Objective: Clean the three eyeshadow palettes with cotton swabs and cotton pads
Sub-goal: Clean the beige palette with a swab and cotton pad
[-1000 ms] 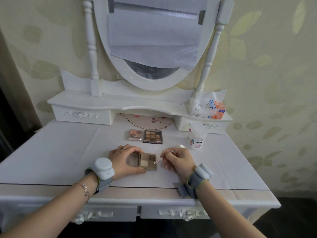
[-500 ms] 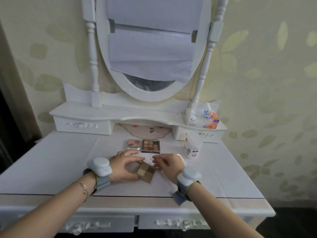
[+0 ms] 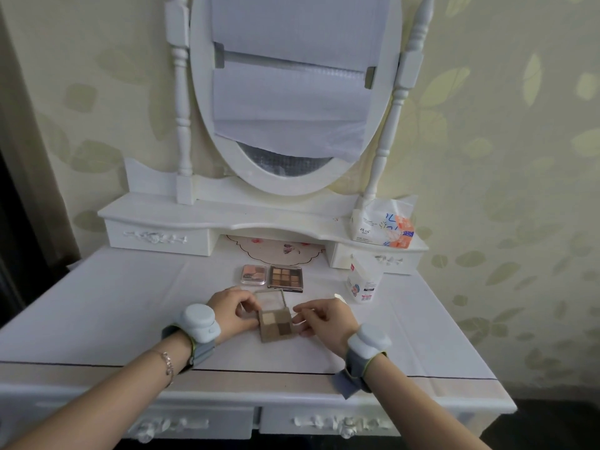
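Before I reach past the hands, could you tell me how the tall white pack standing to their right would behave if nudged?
The white pack stands upright on a narrow base and already leans a little, so it would probably tip rather than slide. Its soft, creased sides suggest it is light and would dent under a firm grip. It stands close to the right hand, so a sideways brush seems the likeliest upset.

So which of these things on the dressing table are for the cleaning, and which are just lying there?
For the job: open palette between left hand and right hand; pink palette; brown palette; swab box.

Lying about: tissue pack, mirror, doily.
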`<state>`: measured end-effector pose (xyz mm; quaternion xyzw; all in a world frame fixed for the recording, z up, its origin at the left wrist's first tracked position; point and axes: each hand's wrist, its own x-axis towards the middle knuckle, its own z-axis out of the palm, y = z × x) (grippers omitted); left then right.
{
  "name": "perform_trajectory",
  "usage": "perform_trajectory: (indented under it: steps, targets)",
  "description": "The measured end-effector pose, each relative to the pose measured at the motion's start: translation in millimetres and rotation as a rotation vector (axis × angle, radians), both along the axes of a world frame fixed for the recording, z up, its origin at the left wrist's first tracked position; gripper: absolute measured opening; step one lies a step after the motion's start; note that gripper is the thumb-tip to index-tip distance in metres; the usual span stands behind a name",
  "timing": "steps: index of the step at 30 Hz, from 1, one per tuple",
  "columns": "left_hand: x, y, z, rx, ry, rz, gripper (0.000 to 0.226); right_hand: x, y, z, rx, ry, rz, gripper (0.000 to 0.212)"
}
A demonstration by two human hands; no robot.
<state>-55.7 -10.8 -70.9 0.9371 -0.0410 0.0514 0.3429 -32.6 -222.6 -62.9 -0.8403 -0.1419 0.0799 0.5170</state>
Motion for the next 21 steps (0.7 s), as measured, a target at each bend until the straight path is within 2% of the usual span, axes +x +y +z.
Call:
perform_trajectory:
  steps: [3,8,11,15,17,21]
  targets:
    - [0,2,-2,-0.072,0.022,-0.015,0.031,-4,-4,3,0.100,0.089,0.013,0.022]
    - [-3,7,-5,-0.239,0.131,-0.095,0.034,1,-16,12,0.325,0.115,-0.055,0.019]
    - [-5,10,-7,-0.189,0.175,-0.161,0.085,3,-15,16,0.477,0.225,-0.033,0.016]
    - [-5,7,-9,-0.137,0.165,-0.208,0.113,2,-2,17,0.399,0.255,0.090,0.022]
    - [-4,4,-10,-0.126,0.141,-0.195,0.108,2,4,17,0.298,0.200,0.124,0.020]
    - [-4,2,-9,-0.136,0.091,-0.157,0.074,6,11,14,0.084,0.069,0.172,0.014]
